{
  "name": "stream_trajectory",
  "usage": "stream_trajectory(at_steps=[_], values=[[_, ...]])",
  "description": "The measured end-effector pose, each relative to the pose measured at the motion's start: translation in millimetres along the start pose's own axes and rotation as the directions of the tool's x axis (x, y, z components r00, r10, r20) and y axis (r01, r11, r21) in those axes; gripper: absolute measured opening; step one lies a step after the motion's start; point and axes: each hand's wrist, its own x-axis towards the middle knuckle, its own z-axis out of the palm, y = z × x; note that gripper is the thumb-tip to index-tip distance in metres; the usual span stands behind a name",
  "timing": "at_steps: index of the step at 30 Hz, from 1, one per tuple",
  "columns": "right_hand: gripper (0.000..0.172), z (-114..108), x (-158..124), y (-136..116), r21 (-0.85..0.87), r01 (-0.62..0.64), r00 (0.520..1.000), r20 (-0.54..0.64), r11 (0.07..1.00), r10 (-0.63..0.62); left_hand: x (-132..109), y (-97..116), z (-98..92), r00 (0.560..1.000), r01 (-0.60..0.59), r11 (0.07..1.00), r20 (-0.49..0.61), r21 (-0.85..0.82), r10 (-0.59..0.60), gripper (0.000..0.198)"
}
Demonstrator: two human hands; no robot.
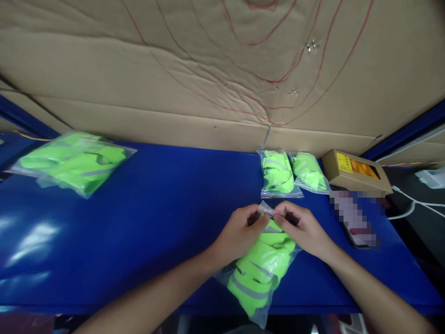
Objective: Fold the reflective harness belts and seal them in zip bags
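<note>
A clear zip bag [266, 264] with a folded neon-green band and grey reflective stripes inside hangs between my hands, over the front edge of the table. My left hand [245, 229] pinches its upper edge from the left side. Close beside it, my right hand [301, 227] pinches the same edge, thumbs almost meeting. A short piece of clear plastic sticks up between the fingers. The fingertips partly hide the bag's closure, so I cannot tell whether it is sealed.
Two filled bags, one [278, 171] beside another [308, 171], lie at the back. More green bags [79, 160] overlap at the left. A cardboard box [356, 174], a phone [358, 227] and a white cable [405, 215] are on the right. A cardboard wall [174, 69] bounds the blue table [156, 208].
</note>
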Motion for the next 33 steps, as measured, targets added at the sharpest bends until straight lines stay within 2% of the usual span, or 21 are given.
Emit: stream_trajectory(at_steps=[6,11,14,20,26,30,33], values=[[0.029,-1.0,2.0,3.8,0.094,-0.028,0.999,0.021,0.995,0.026,-0.3,2.7,1.5,0.997,-0.023,0.999,0.077,-0.034,0.026,0.033],[0.024,-1.2,0.7,3.5,0.065,-0.019,1.000,-0.017,0.998,0.020,2.3,4.6,3.1,0.992,0.106,0.966,-0.036,-0.237,-0.117,0.039],[0.020,-0.2,-0.4,0.6,0.022,0.009,0.999,-0.035,1.000,-0.009,4.1,3.1,1.4,0.984,0.118,0.958,-0.101,-0.261,-0.149,0.038],[0.020,0.8,-1.9,-4.4,-0.033,0.050,0.998,-0.042,0.998,-0.051,4.8,0.4,-0.3,0.990,0.085,0.964,-0.087,-0.251,-0.110,0.034],[0.020,2.3,-2.7,-5.9,-0.028,0.041,0.999,-0.026,0.999,-0.042,0.2,0.3,-0.1,0.994,0.009,0.959,-0.103,-0.283,-0.039,0.028],[0.018,3.2,-3.2,-5.3,-0.036,0.060,0.998,-0.024,0.998,-0.061,0.4,0.6,-1.5,0.996,-0.051,0.979,-0.079,-0.199,0.036,0.027],[0.016,3.7,-4.9,-3.0,-0.064,0.078,0.996,-0.042,0.995,-0.081,2.0,1.0,-2.1,0.998,-0.040,0.988,-0.059,-0.152,0.031,0.027]])
